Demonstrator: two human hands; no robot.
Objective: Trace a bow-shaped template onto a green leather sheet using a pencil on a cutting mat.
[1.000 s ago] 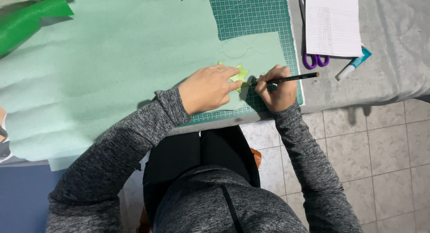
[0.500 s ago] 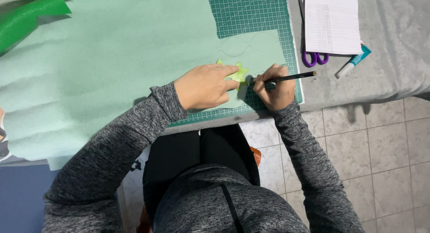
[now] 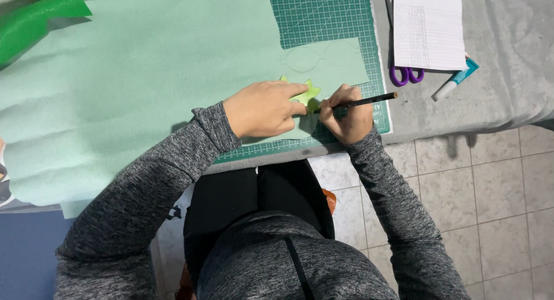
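Pressing flat with your left hand (image 3: 262,108), you are pinning a small, jagged lime-green cutout (image 3: 306,94) onto pale green sheet (image 3: 144,75) while your right hand (image 3: 346,114) is gripping a black pencil (image 3: 363,101) tightly.

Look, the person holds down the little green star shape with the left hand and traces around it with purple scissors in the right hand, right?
Not quite. The head view shows the right hand holding a black pencil, not scissors. The purple scissors lie untouched beside the cutting mat, partly under a sheet of paper. The left hand does press on the green star shape.
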